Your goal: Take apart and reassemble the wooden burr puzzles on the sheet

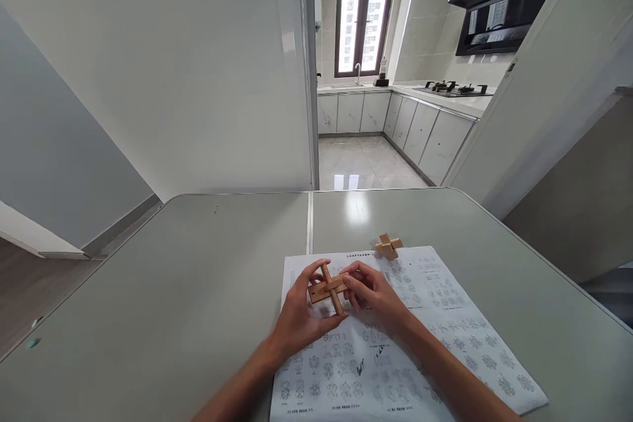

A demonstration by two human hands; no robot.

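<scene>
A wooden cross-shaped puzzle made of interlocked sticks is held just above a printed sheet. My left hand grips its left and lower sticks with curled fingers. From the right, the fingertips of my right hand pinch the same puzzle. A second, smaller wooden cross puzzle rests at the far edge of the sheet, apart from both hands.
The white sheet of printed diagrams lies on a grey table with a seam down its middle. Beyond the table's far edge a white wall stands at left and a doorway opens into a kitchen.
</scene>
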